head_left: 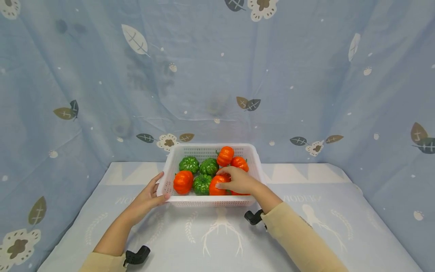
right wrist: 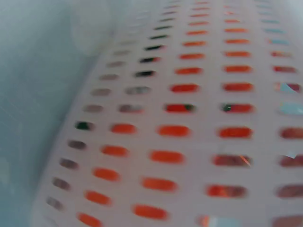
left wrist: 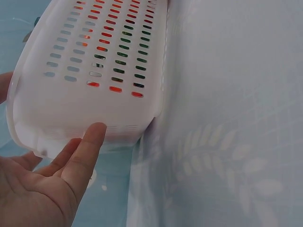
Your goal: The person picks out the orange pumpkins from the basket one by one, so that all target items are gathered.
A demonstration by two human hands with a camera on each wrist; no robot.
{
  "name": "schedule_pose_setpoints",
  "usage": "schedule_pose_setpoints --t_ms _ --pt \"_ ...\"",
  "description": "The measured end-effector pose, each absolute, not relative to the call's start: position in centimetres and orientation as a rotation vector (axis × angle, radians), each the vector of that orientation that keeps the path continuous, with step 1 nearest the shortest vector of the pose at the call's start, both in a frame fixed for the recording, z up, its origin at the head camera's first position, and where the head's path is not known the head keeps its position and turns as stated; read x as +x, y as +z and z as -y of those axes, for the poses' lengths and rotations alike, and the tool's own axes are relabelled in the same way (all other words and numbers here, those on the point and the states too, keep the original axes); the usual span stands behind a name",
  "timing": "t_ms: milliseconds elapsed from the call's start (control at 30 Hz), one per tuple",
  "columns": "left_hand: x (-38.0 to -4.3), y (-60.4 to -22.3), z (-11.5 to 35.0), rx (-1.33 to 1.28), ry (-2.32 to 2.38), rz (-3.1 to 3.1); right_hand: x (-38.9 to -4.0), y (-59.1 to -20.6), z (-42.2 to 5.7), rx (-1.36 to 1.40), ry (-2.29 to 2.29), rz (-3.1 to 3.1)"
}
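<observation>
**Along the far edge of the table (head_left: 176,249): white basket (head_left: 204,198) of peppers, long axis parallel to that edge**

Nearest the viewer, a cream sleeve (head_left: 299,234) ends beside a black wrist mount (head_left: 253,217); a matching mount (head_left: 136,255) sits at the left wrist. Beyond these, the left hand (head_left: 146,198) holds the basket's near left corner, thumb at the near rim, fingers outside the left end; the left wrist view shows its fingertips (left wrist: 97,130) low at that corner.

The right hand (head_left: 238,179) lies across the basket's near right part, thumb and fingers bent about an orange pepper (head_left: 217,192) beside the near rim. The firmness of this grasp cannot be told; the blurred right wrist view shows only slotted wall.

Governing relation: the orange pepper lies directly beneath the right hand, the nearer of the two, and to the right of the left hand along the basket's long axis. Just left of it sits a green pepper (head_left: 202,184); the near left corner contains a red-orange pepper (head_left: 183,182).

Toward the far rim stand a far-left green pepper (head_left: 189,164) and a middle green pepper (head_left: 209,166); near the far right corner, an upper orange pepper (head_left: 225,156) and a neighbouring one (head_left: 239,163). Behind the table hangs a blue patterned curtain (head_left: 204,56).
</observation>
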State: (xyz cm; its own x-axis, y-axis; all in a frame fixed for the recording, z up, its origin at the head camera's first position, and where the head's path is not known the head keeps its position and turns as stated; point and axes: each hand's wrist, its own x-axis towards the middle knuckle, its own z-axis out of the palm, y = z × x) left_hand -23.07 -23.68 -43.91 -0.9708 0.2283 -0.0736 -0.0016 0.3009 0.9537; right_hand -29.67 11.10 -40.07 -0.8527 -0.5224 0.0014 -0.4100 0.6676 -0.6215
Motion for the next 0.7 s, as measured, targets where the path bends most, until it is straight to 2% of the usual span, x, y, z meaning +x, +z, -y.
schedule_pose_setpoints --t_ms 433,700 --pt "-23.0 -44.1 23.9 0.234 1.768 -2.356 -28.6 -36.7 -13.5 -0.795 -1.119 -2.772" --pt "-23.0 -44.0 23.8 0.235 1.762 -2.364 -27.2 -34.3 -16.9 -0.758 -1.195 -2.854"
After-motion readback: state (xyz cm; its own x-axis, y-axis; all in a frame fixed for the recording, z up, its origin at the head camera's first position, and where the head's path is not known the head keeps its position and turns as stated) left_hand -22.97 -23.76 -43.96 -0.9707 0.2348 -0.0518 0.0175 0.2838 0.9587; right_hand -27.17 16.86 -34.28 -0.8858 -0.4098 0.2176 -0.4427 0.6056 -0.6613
